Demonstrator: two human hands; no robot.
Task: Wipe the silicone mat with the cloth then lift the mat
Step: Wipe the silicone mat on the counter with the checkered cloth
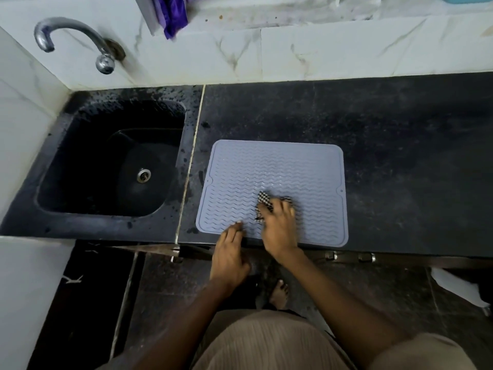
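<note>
Your right hand presses the checkered black-and-white cloth on the flat grey wavy-ribbed silicone mat, fingers curled over it — you're mid-wipe; your left hand rests straight fingertips on the near edge — lifting remains.

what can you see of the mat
The mat is a pale grey-blue rectangle with rounded corners, a raised rim, wavy ridges and a small notch on each side edge. It looks like flexible silicone. It lies flat on the dark counter, right of the sink. The right hand presses a checked cloth on it; left hand fingertips touch its near edge.
</note>
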